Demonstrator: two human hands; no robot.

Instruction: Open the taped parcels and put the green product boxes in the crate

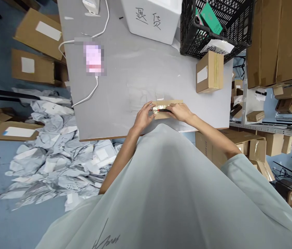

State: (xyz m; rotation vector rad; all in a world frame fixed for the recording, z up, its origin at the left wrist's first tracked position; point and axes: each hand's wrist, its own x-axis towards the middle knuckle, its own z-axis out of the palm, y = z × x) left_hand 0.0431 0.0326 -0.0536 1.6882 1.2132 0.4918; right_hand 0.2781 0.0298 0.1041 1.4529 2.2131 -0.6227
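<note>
A small cardboard box [164, 115] with shiny tape [161, 107] along its top lies at the table's near edge, in front of my body. My left hand [144, 116] grips the box's left end, thumb and fingers curved around it. My right hand [180, 111] is closed over the right part of the box and holds a slim black-and-red tool [164, 110]. The tool lies nearly flat along the tape, its red part pointing toward my left hand. Its exact kind is too small to tell.
On the grey table [114, 90] are a phone [93, 57] with a white cable, a white bin [152, 22], a black crate [191, 38] and a taped carton [209, 73]. Grey mailing bags [57, 155] are piled on the floor at left. Shelves with cartons [278, 41] stand at right.
</note>
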